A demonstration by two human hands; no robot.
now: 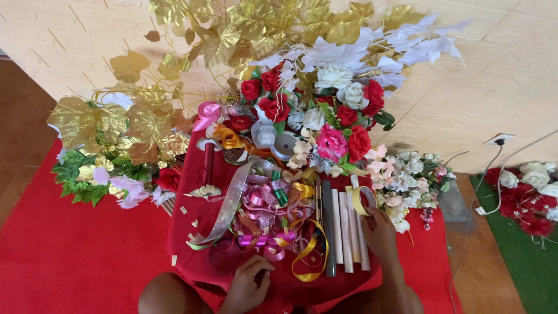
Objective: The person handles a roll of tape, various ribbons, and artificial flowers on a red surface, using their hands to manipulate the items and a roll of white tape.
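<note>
My left hand (pixel 247 285) rests at the near edge of a red cloth-covered surface (pixel 192 174), fingers curled, touching the end of a pink ribbon bow (pixel 264 239). My right hand (pixel 379 232) lies on the right side of a row of upright-lying sticks and rolls (pixel 344 229), with a yellow ribbon loop (pixel 360 200) just above its fingers; whether it grips the loop I cannot tell. A tangle of pink, gold and silver ribbons (pixel 273 209) fills the middle.
Red and white artificial roses (pixel 325 110), gold leaves (pixel 133 122) and white blossoms (pixel 407 177) crowd the far side. Ribbon spools (pixel 279 142) lie behind the tangle. A red mat (pixel 70 250) covers the floor left; cables (pixel 482 192) and more roses (pixel 532 197) are right.
</note>
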